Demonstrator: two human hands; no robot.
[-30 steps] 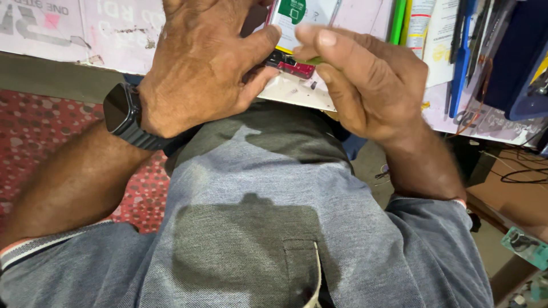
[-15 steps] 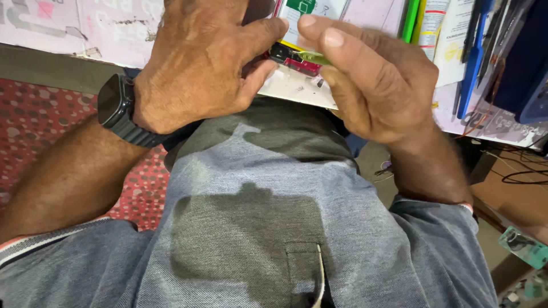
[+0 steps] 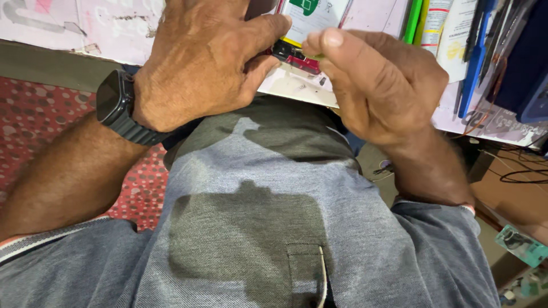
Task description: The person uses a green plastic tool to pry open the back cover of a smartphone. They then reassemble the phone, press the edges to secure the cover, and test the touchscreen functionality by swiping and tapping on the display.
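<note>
Hands meet at near edge of table. Left hand wraps around small red and black part, thumb pressing its near end. Right hand pinches thin green tool against same part. White card with green mark sticks up just behind, far side. Black watch on left wrist. Pens stand far right. Work looks mid-way: part held, tool touching, nothing set down yet.

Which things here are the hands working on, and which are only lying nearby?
In hand:
- left hand and right hand, both on the small red and black device

Lying about:
- green pen
- blue pen
- white bottle
- cables
- worktable
</note>
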